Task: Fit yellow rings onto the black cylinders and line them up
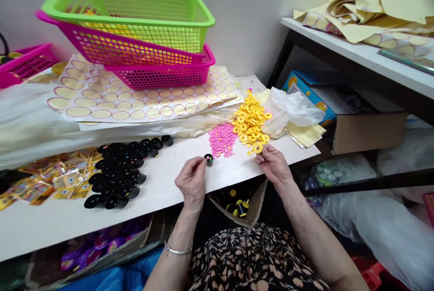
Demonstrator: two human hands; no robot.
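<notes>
My left hand point(192, 179) is closed, its fingertips at the near left side of a small black cup point(209, 163) with bits of colour inside. With thumb and fingers my right hand point(273, 164) pinches a yellow plastic ring with a short stem point(257, 148), at the front edge of a heap of similar yellow rings point(250, 119). Between the hands and a little farther back lies a pile of tiny pink pieces point(222, 140). More black cups point(118, 171) stand in rows on the left, beside flat golden printed packets point(64, 180).
Stacked green point(135, 19) and pink baskets point(166, 76) stand on sheets of round stickers point(152, 105) at the back. A clear plastic bag point(293, 107) lies right of the rings. Below the white table point(162, 187) is an open carton point(256, 202); a shelf point(356, 51) overhangs at right.
</notes>
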